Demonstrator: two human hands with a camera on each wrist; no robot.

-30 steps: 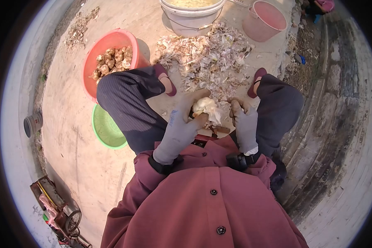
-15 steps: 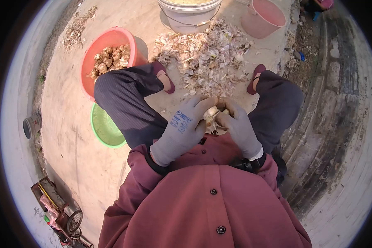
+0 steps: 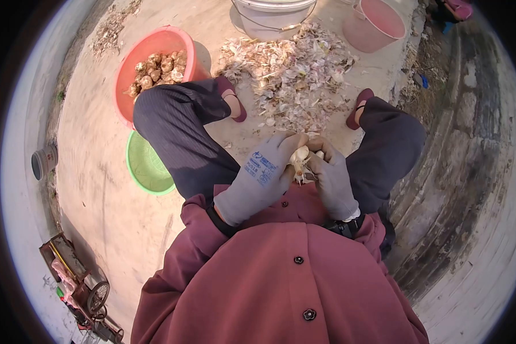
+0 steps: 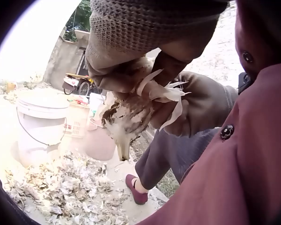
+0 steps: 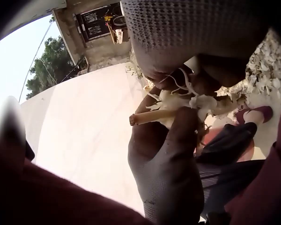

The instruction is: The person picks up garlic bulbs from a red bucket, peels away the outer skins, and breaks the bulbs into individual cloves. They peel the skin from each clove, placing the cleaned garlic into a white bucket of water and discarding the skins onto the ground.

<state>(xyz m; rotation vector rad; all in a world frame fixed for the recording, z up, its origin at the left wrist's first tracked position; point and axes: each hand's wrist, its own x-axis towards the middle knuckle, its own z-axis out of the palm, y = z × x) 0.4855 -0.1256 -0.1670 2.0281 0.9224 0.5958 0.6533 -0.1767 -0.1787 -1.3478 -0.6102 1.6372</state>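
In the head view my gloved left hand [image 3: 261,172] and gloved right hand [image 3: 333,179] meet over a garlic bulb [image 3: 299,159] in front of the lap. Left fingers and thumb are curled round the bulb; the right thumb and fingers pinch its other side. The left wrist view shows the garlic's cut stem [image 4: 123,149] pointing down and loose strips of white skin [image 4: 161,91] hanging off it. Thin roots [image 5: 182,84] and the stem stick out between the hands in the right wrist view. Both hands cover much of the bulb.
Peeled garlic skins [image 3: 292,80] lie heaped between the feet. A red basin [image 3: 123,86] of unpeeled bulbs and a green basin [image 3: 137,166] are beside the left leg. Beyond the heap stand a white bucket [image 3: 264,26] and a pink bucket [image 3: 370,28].
A second ago the hands were apart, the left holding the garlic bulb and the right off to the side. The right hand has since come in and gripped the bulb too.
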